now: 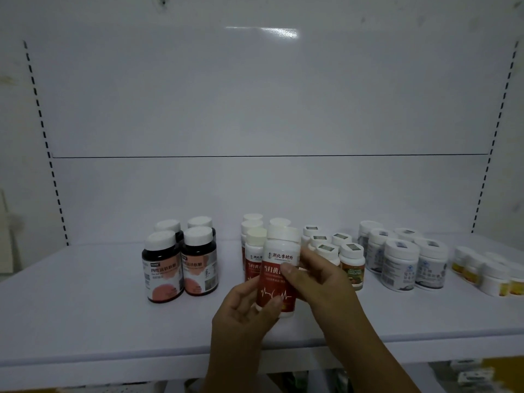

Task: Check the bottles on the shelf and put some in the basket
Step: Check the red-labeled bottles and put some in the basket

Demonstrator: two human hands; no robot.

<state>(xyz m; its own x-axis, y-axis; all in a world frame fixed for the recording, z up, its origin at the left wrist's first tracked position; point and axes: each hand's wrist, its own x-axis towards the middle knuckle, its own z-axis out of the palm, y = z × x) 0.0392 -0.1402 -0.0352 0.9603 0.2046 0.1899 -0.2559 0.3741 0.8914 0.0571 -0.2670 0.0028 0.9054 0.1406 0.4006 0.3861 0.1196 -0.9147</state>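
A white bottle with a red label and white cap (pixel 279 259) is held upright just above the white shelf (pixel 85 307), in front of its own group. My left hand (pixel 243 316) grips its lower part from the left and below. My right hand (pixel 317 276) grips its right side, thumb across the label. Behind it stand several more red-labelled bottles (pixel 253 251). No basket is in view.
Several dark bottles with pink labels (pixel 181 262) stand to the left. To the right are small white jars with green-orange labels (pixel 351 265), blue-grey labelled jars (pixel 402 262) and yellow-labelled jars (pixel 487 276). A lower shelf with goods (pixel 470 375) shows below.
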